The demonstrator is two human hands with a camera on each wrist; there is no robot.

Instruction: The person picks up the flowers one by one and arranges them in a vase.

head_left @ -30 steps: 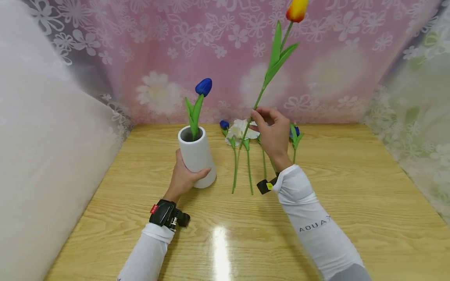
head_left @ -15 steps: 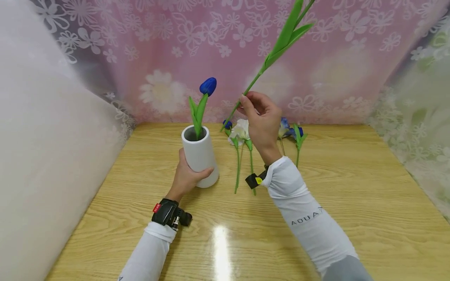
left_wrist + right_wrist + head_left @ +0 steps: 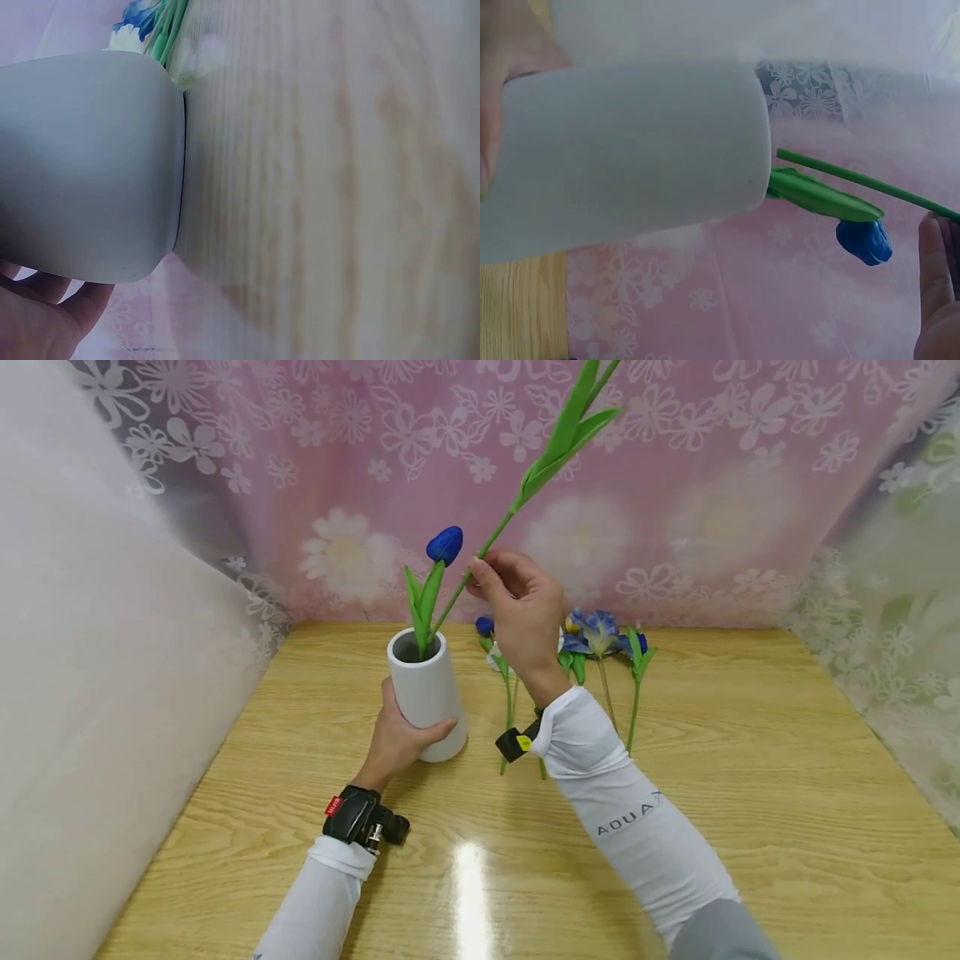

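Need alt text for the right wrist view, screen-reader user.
Right hand at lower right holds a green stem, its tip just outside the mouth of a white vase that appears sideways in frame. A blue tulip sticks out of the vase, which the left hand grips at far left; pink floral backdrop behind.

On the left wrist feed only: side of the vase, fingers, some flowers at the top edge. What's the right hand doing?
Observer: In the head view, the right hand pinches a leafy green stem, held at a slant.
Operator: Is its lower end inside the vase?
Observer: No. The right wrist view shows the lower end just clear of the rim of the white vase.
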